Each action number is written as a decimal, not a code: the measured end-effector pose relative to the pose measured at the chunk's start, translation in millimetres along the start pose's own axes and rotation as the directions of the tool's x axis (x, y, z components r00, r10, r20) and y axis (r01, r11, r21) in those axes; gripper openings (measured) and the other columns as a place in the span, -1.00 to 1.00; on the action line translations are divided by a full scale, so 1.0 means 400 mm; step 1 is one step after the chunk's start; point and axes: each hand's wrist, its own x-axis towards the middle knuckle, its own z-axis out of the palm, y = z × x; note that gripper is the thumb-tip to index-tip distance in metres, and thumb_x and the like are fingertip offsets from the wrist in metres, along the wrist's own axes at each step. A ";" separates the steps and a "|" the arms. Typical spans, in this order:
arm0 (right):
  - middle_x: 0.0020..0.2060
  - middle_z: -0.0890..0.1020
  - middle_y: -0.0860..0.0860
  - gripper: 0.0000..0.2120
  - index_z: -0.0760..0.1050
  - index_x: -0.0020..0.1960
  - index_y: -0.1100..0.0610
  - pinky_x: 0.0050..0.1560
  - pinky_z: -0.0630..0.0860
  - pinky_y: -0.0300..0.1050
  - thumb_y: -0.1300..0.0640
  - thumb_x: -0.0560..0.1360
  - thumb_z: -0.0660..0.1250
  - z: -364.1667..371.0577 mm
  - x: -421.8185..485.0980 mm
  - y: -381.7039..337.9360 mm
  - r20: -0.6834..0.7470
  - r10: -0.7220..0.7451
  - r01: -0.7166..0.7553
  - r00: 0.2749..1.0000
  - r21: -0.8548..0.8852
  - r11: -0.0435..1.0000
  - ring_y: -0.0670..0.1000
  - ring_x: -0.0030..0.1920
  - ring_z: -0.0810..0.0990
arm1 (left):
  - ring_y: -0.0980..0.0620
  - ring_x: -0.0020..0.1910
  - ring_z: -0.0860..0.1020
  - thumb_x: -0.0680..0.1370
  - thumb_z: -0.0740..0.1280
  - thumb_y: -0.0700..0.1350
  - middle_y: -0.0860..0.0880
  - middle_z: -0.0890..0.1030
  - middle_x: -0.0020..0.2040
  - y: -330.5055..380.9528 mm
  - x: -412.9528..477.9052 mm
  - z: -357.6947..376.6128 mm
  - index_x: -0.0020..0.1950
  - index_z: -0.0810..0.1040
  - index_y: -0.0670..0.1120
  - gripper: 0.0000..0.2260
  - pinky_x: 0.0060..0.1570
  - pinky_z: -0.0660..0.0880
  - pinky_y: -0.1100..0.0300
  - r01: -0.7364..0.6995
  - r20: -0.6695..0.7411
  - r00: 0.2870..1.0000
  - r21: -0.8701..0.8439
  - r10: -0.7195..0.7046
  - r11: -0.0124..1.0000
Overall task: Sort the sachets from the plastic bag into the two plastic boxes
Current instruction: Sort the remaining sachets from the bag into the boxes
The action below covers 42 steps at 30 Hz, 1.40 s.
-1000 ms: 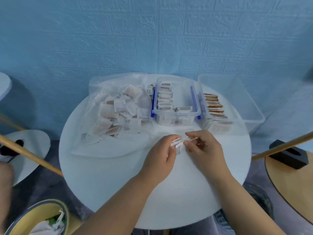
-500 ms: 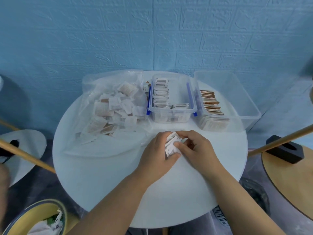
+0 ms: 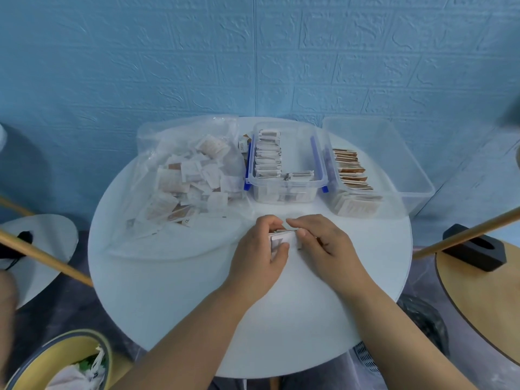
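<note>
- A round white table (image 3: pixel 183 291) stands against a blue textured wall (image 3: pixel 253 66).
- The left hand (image 3: pixel 260 257) grips a small stack of sachets (image 3: pixel 281 238) at the middle of the table, fingers curled over its far edge and thumb across its near face.
- The right hand (image 3: pixel 323 243) pinches the right end of the same stack, fingertips bent onto its top edge. The two hands almost meet above it.
- The stack is held near the tabletop, just in front of the boxes. Whether it touches the table cannot be told.
- A clear plastic bag (image 3: pixel 174 136) lies on the far left of the table, its mouth spread toward the near side. Inside it sits a pile of loose sachets (image 3: pixel 191 178), white and brown mixed.
- Just right of the bag stands a small clear box (image 3: pixel 301 153) with blue clips. A row of white sachets (image 3: pixel 268 156) stands on edge along its left wall, with a few more across its near end.
- Right of that, touching or just beside it, is a larger clear box (image 3: pixel 394 153), which overhangs the table's far right edge. A row of brown-edged sachets (image 3: pixel 351 170) fills its left side.
- Off the table, a wooden rod (image 3: pixel 45 257) crosses on the left and a second rod (image 3: pixel 464 232) on the right, beside a black block (image 3: pixel 475 249) on a wooden tabletop (image 3: pixel 484 299).
- A yellow bin (image 3: pixel 70 342) sits at the near left.
</note>
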 end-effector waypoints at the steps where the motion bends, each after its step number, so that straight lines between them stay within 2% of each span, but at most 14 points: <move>1: -0.04 0.58 -0.14 -0.71 0.57 0.14 0.08 0.04 0.35 -0.48 0.03 0.53 0.17 0.000 0.001 0.003 0.013 0.011 -0.011 1.000 -0.007 1.000 -0.23 0.03 0.51 | 0.04 0.04 0.52 0.43 0.26 -0.09 0.05 0.51 0.06 -0.002 0.001 0.002 0.20 0.37 -0.13 -0.65 0.04 0.44 0.19 0.013 -0.016 1.000 0.008 -0.013 1.000; 4: -0.05 0.57 -0.21 -0.73 0.54 0.17 0.03 0.00 0.36 -0.47 0.05 0.53 0.20 0.001 -0.001 0.004 0.063 0.011 -0.010 0.998 -0.013 1.000 -0.25 -0.03 0.51 | -0.03 0.07 0.51 0.42 0.28 -0.15 -0.01 0.52 0.10 -0.004 0.002 0.005 0.23 0.34 -0.14 -0.61 0.07 0.44 0.12 0.013 -0.008 1.000 0.062 -0.012 0.998; 7: -0.06 0.54 -0.28 -0.69 0.47 0.23 -0.07 -0.08 0.36 -0.46 0.10 0.49 0.25 0.003 -0.002 0.001 0.112 0.015 -0.010 0.994 -0.042 0.999 -0.26 -0.13 0.50 | -0.03 0.11 0.50 0.39 0.22 -0.10 -0.03 0.53 0.14 -0.005 0.002 0.006 0.29 0.31 -0.13 -0.54 0.11 0.43 0.08 -0.003 0.025 1.000 0.103 0.001 0.995; 9: -0.04 0.53 -0.33 -0.67 0.48 0.23 -0.03 -0.07 0.34 -0.51 0.16 0.48 0.25 0.004 -0.003 0.004 0.111 0.023 -0.016 0.994 -0.066 0.998 -0.34 -0.12 0.49 | -0.02 0.11 0.49 0.44 0.25 -0.13 -0.02 0.53 0.15 -0.005 0.002 0.007 0.31 0.29 -0.12 -0.55 0.12 0.42 0.12 0.001 0.028 1.000 0.100 -0.004 0.995; 11: -0.01 0.54 -0.29 -0.70 0.51 0.21 0.04 -0.04 0.33 -0.54 0.22 0.50 0.27 0.004 -0.003 0.005 0.098 0.045 -0.038 0.994 -0.076 0.996 -0.39 -0.10 0.48 | 0.03 0.11 0.48 0.49 0.31 -0.18 0.02 0.51 0.13 -0.004 0.002 0.006 0.34 0.29 -0.09 -0.56 0.11 0.40 0.21 0.026 0.013 1.000 0.080 -0.027 0.996; 15: -0.12 0.53 -0.32 -0.70 0.50 0.21 0.05 -0.10 0.34 -0.50 0.28 0.52 0.27 -0.001 -0.003 0.005 0.046 0.118 -0.114 0.992 -0.070 0.991 -0.24 -0.17 0.49 | 0.10 0.13 0.45 0.51 0.34 -0.12 0.03 0.51 0.11 -0.010 0.005 0.000 0.34 0.37 -0.04 -0.59 0.13 0.37 0.26 0.116 -0.063 0.992 0.045 -0.113 0.992; 18: 0.06 0.48 -0.20 -0.65 0.41 0.32 0.11 0.04 0.25 -0.49 0.19 0.55 0.18 0.008 -0.002 0.003 0.109 0.069 -0.050 0.992 -0.169 0.984 -0.23 0.00 0.41 | 0.01 0.18 0.42 0.56 0.27 -0.13 -0.07 0.53 0.15 -0.015 0.006 0.008 0.40 0.34 -0.10 -0.59 0.16 0.31 0.26 0.015 -0.037 0.999 0.192 -0.008 0.981; 21: 0.13 0.41 -0.15 -0.58 0.32 0.38 0.15 0.14 0.16 -0.53 0.10 0.55 0.09 0.016 -0.003 0.004 0.148 0.030 0.006 0.989 -0.242 0.970 -0.17 0.14 0.37 | -0.02 0.23 0.39 0.57 0.23 -0.13 -0.08 0.50 0.21 -0.016 0.010 0.014 0.45 0.24 -0.12 -0.55 0.16 0.26 0.27 -0.001 -0.027 1.000 0.250 0.008 0.968; 25: 0.05 0.43 -0.13 -0.64 0.42 0.29 0.15 0.06 0.24 -0.58 0.10 0.54 0.10 0.014 -0.002 0.010 0.121 -0.001 0.028 0.993 -0.221 0.975 -0.30 0.04 0.37 | -0.04 0.16 0.45 0.54 0.29 -0.15 -0.07 0.56 0.11 -0.017 0.011 0.014 0.28 0.44 -0.15 -0.69 0.04 0.25 0.34 -0.010 -0.069 0.997 0.238 0.027 0.971; 29: -0.08 0.41 -0.29 -0.74 0.46 0.20 0.09 -0.06 0.27 -0.56 0.21 0.53 0.19 0.006 0.001 0.005 0.099 0.049 -0.031 0.994 -0.180 0.983 -0.38 -0.06 0.40 | 0.01 0.08 0.45 0.53 0.31 -0.15 -0.05 0.56 0.03 -0.012 0.008 0.011 0.17 0.48 -0.17 -0.76 -0.08 0.21 0.41 0.024 -0.072 0.997 0.212 -0.009 0.977; 33: -0.14 0.47 -0.25 -0.77 0.38 0.00 -0.12 -0.12 0.31 -0.48 0.21 0.50 0.28 -0.033 0.025 -0.032 0.223 0.119 -0.069 0.968 -0.218 0.973 -0.26 -0.11 0.43 | 0.03 -0.04 0.48 0.53 0.30 -0.08 0.00 0.54 -0.06 -0.009 0.014 -0.008 0.09 0.47 -0.09 -0.83 -0.12 0.36 0.25 0.013 0.007 1.000 0.213 -0.015 0.977; 37: -0.12 0.56 -0.09 -0.89 0.43 -0.04 -0.02 -0.13 0.45 -0.33 0.13 0.48 0.33 -0.096 0.098 -0.089 0.329 0.107 -0.023 0.938 -0.249 0.968 -0.13 -0.14 0.51 | 0.04 -0.12 0.51 0.53 0.30 -0.04 0.02 0.56 -0.12 0.036 0.066 -0.047 0.03 0.47 -0.07 -0.86 -0.12 0.45 0.12 -0.083 0.057 0.996 0.247 0.071 0.965; 42: -0.11 0.57 -0.09 -0.83 0.51 0.05 0.07 -0.12 0.43 -0.33 0.19 0.47 0.36 -0.164 0.226 -0.121 0.336 0.008 0.101 0.942 -0.307 0.946 -0.11 -0.17 0.51 | 0.04 -0.12 0.49 0.52 0.29 -0.03 0.02 0.54 -0.13 0.082 0.174 -0.080 0.03 0.48 -0.07 -0.85 -0.15 0.44 0.12 -0.164 -0.039 0.983 0.273 0.182 0.948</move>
